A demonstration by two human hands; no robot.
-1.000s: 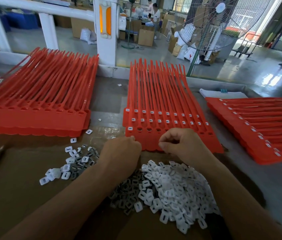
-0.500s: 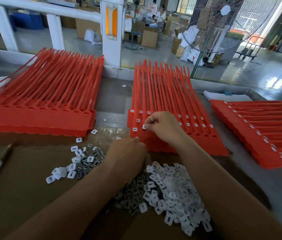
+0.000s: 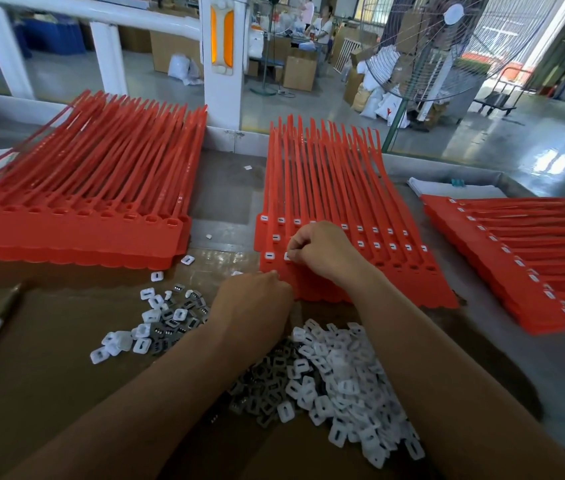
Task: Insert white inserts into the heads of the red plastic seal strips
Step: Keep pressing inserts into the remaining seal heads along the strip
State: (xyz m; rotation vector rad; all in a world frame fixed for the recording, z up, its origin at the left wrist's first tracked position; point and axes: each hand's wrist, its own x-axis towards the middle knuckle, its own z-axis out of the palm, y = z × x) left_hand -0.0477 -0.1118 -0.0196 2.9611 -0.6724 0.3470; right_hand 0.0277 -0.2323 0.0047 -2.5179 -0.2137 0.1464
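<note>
Daylight is pouring in from the far right, behind the fan; the glossy floor there is throwing back white glare. The table is sitting evenly and moderately lit. The right forearm is casting a soft shadow on the table just to its right. The white inserts are reading bright but holding detail. Wide-angle distortion is bowing the railing at far left; the far background is softening.
</note>
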